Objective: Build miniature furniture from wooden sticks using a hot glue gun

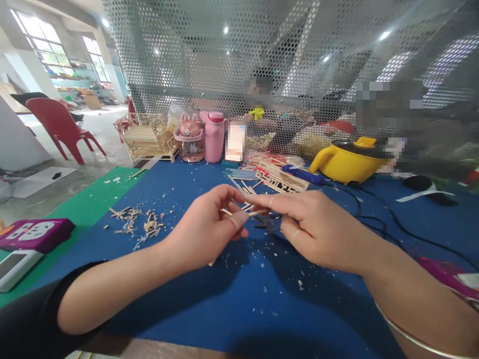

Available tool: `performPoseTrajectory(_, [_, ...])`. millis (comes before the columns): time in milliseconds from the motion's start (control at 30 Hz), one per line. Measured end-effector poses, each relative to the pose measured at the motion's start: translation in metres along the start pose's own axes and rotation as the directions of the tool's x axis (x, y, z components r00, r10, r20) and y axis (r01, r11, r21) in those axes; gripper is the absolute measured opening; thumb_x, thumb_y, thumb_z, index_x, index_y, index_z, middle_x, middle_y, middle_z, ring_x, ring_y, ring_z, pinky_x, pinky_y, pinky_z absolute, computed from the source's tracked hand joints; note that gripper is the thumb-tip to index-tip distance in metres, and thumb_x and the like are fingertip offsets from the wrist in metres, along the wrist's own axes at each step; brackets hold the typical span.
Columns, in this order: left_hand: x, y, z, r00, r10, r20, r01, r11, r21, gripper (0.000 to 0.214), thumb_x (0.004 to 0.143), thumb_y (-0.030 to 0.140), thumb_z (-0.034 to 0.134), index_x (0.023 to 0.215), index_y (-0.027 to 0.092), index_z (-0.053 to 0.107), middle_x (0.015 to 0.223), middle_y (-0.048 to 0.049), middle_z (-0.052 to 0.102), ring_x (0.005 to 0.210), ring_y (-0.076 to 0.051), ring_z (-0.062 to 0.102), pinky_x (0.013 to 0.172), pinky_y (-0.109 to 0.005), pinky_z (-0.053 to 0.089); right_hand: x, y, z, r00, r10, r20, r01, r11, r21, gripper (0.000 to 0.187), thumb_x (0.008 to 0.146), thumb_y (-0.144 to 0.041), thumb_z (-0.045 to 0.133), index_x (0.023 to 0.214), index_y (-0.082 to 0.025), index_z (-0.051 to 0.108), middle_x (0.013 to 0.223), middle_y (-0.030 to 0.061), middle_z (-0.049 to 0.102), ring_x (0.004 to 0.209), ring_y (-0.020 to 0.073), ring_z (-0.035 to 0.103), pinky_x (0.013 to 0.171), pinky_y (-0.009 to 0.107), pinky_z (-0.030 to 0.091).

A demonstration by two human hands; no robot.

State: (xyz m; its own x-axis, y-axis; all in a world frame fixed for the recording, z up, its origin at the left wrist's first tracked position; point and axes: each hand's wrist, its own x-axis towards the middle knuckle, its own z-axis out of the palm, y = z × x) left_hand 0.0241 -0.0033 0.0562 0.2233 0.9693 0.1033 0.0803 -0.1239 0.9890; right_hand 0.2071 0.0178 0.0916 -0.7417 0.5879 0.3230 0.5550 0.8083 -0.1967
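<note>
My left hand (205,227) is closed in a pinch around a thin wooden stick (258,212), just above the blue mat (239,309). My right hand (318,227) comes in from the other side, its index finger stretched toward the left fingertips and the stick's end between its fingers. The fingers partly hide the stick. Below and behind the hands lie a dark pair of cutters (266,225), blurred, and several loose wooden sticks (249,189).
Wood scraps (151,224) lie left. Behind stand a stick-built wooden model (147,137), a clear pink-lidded jar (191,147), a pink bottle (214,139), a blue glue gun (303,174) and a yellow pot (346,162). Black cables (404,229) run right. A purple case (41,234) sits left.
</note>
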Motion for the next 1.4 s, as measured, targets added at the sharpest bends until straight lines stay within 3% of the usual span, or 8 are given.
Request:
performPoseTrajectory(233, [0.037,-0.010,-0.048,1.000,-0.006,0.023,-0.004,0.897,0.442,0.037,0.077,0.040,0.063,0.106,0.018,0.060,0.084,-0.0049,0.067,0.070,-0.018,0.061,0.062,-0.027,0.045,0.017,0.020,0.034,0.978,0.207,0.035,-0.208,0.978,0.021,0.023,0.089,-0.027,0.046,0.083,-0.020,0.067,0.075,0.0029,0.071,0.068,0.0158,0.064,0.063,0.028,0.043])
performPoseTrajectory(333, [0.067,-0.028,-0.077,0.992,0.007,-0.127,0.058,0.861,0.505,0.045,0.082,0.051,0.050,0.103,0.015,0.066,0.103,-0.0100,0.067,0.081,-0.020,0.059,0.068,-0.028,0.042,0.009,0.031,0.046,0.858,0.448,0.249,-0.506,0.820,0.266,0.022,0.091,-0.030,0.041,0.084,-0.019,0.059,0.073,0.0021,0.069,0.056,0.0117,0.060,0.054,0.025,0.043])
performPoseTrajectory(433, [0.088,-0.050,-0.087,0.997,-0.079,-0.008,0.074,0.886,0.459,0.039,0.075,0.045,0.061,0.100,0.018,0.070,0.095,-0.0062,0.070,0.073,-0.017,0.058,0.064,-0.025,0.041,-0.010,0.034,0.051,0.692,0.456,0.560,-0.711,0.563,0.421,0.020,0.090,-0.032,0.040,0.084,-0.018,0.053,0.073,0.0022,0.066,0.053,0.0102,0.058,0.042,0.020,0.038])
performPoseTrajectory(500, [0.094,-0.062,-0.084,0.987,-0.138,0.077,0.094,0.903,0.420,0.032,0.069,0.039,0.067,0.094,0.019,0.072,0.082,-0.0033,0.071,0.065,-0.015,0.057,0.059,-0.023,0.040,-0.021,0.037,0.052,0.653,0.423,0.629,-0.746,0.502,0.437,0.020,0.089,-0.033,0.042,0.082,-0.018,0.053,0.074,0.0021,0.064,0.056,0.0100,0.057,0.041,0.018,0.037])
performPoseTrajectory(633, [0.091,-0.072,-0.073,0.965,-0.231,0.126,0.176,0.923,0.341,0.023,0.070,0.035,0.066,0.082,0.017,0.073,0.058,0.0001,0.063,0.050,-0.011,0.049,0.051,-0.022,0.040,-0.035,0.062,0.055,0.682,0.481,0.551,-0.730,0.496,0.471,0.021,0.087,-0.035,0.045,0.081,-0.017,0.052,0.072,0.0011,0.058,0.057,0.0093,0.056,0.040,0.017,0.035])
performPoseTrajectory(833, [0.062,-0.067,-0.064,0.944,-0.328,0.031,0.311,0.918,0.245,0.021,0.073,0.036,0.063,0.077,0.016,0.070,0.063,-0.0017,0.064,0.053,-0.012,0.055,0.056,-0.025,0.047,-0.033,0.094,0.053,0.750,0.549,0.368,-0.659,0.572,0.489,0.031,0.085,-0.045,0.049,0.088,-0.016,0.058,0.069,-0.0001,0.056,0.053,0.0085,0.049,0.043,0.020,0.035])
performPoseTrajectory(1167, [0.036,-0.077,-0.063,0.958,-0.276,-0.082,0.286,0.945,0.157,0.034,0.083,0.042,0.053,0.100,0.016,0.067,0.054,0.0016,0.053,0.042,-0.008,0.042,0.039,-0.019,0.030,0.035,0.026,0.062,0.965,0.256,0.058,-0.260,0.962,0.086,0.014,0.082,-0.023,0.055,0.079,-0.021,0.068,0.083,0.0008,0.068,0.080,0.0158,0.058,0.074,0.030,0.041])
performPoseTrajectory(1400, [0.034,-0.072,-0.060,0.983,-0.183,0.006,0.184,0.983,-0.014,0.033,0.076,0.019,0.056,0.108,0.015,0.062,0.110,-0.0088,0.067,0.050,-0.005,0.044,0.043,-0.021,0.031,0.038,0.032,0.087,0.979,0.176,0.105,-0.162,0.978,-0.133,0.013,0.078,-0.013,0.052,0.074,-0.017,0.064,0.075,0.0043,0.063,0.076,0.0183,0.055,0.071,0.031,0.038])
